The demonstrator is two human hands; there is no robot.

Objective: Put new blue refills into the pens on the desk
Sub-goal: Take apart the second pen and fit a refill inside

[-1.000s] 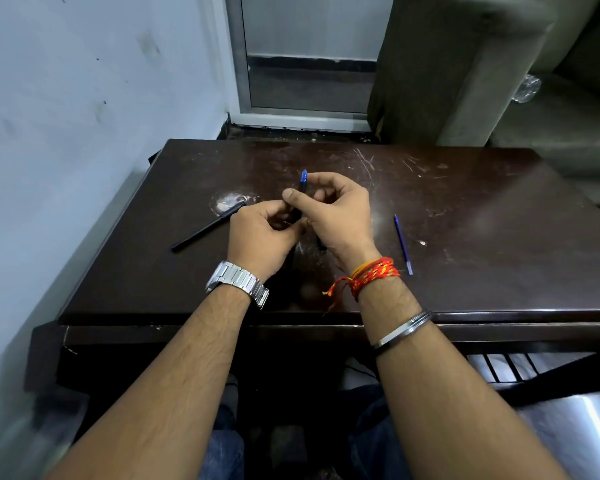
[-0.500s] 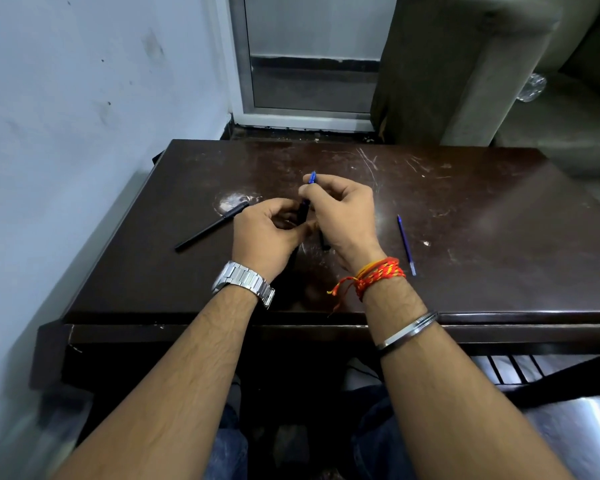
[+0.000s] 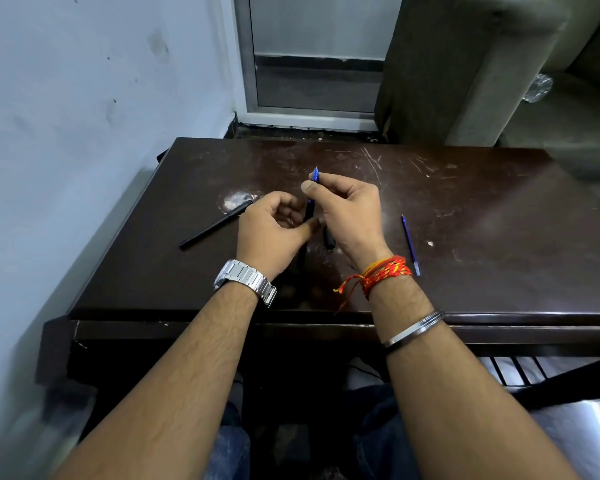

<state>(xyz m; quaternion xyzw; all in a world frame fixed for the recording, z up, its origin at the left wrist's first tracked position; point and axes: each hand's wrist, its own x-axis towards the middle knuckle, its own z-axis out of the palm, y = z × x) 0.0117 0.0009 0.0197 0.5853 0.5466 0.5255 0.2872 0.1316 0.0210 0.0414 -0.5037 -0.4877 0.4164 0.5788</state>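
My right hand (image 3: 352, 216) pinches a blue refill (image 3: 314, 176) between thumb and forefinger, tip pointing away from me. The refill's lower end runs into a black pen barrel (image 3: 309, 212), which my left hand (image 3: 269, 230) holds with thumb and curled fingers just above the desk (image 3: 482, 237). A short black pen piece (image 3: 329, 239) lies under my right palm. Another black pen (image 3: 213, 224) lies on the desk left of my hands. A loose blue refill (image 3: 410, 244) lies right of my right wrist.
A white wall (image 3: 84, 133) runs close along the desk's left edge. Beyond the far edge are a door frame (image 3: 312, 114) and a grey sofa arm (image 3: 465, 64). A pale smudge (image 3: 234, 199) marks the desk by the left pen.
My hands have drawn slightly apart. The right hand has shifted right and a little up with the refill, and the left hand's fingers have loosened around the barrel.
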